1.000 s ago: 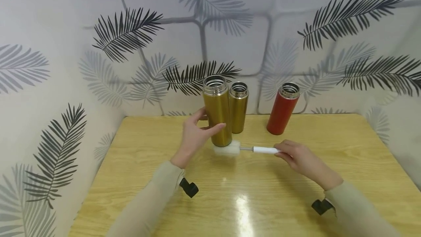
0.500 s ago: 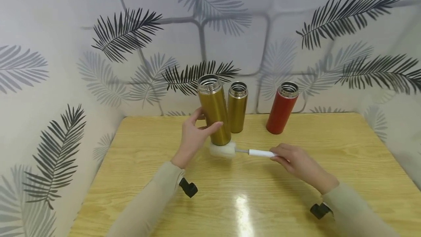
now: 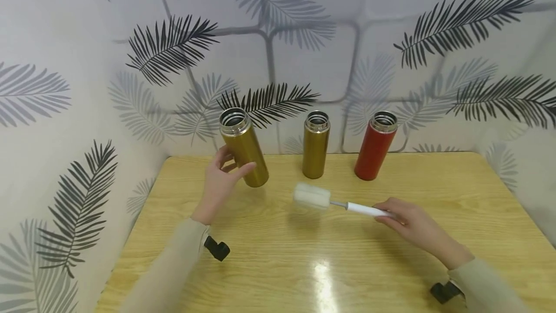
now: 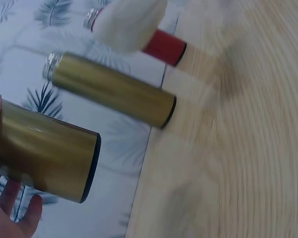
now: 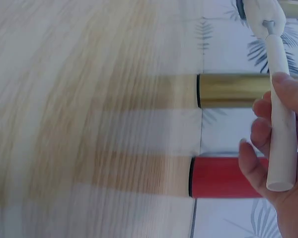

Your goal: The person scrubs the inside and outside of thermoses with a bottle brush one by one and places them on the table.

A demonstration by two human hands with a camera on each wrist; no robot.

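Gold bottle gripped by left hand; likely rigid, slippery, best held mid-body; right hand grips soft-looking brush by its handle.

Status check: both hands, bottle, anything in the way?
Left hand grips big gold bottle, uncapped. Right hand holds sponge brush by handle, clear of bottle. Smaller gold bottle, red bottle stand behind, not between them.
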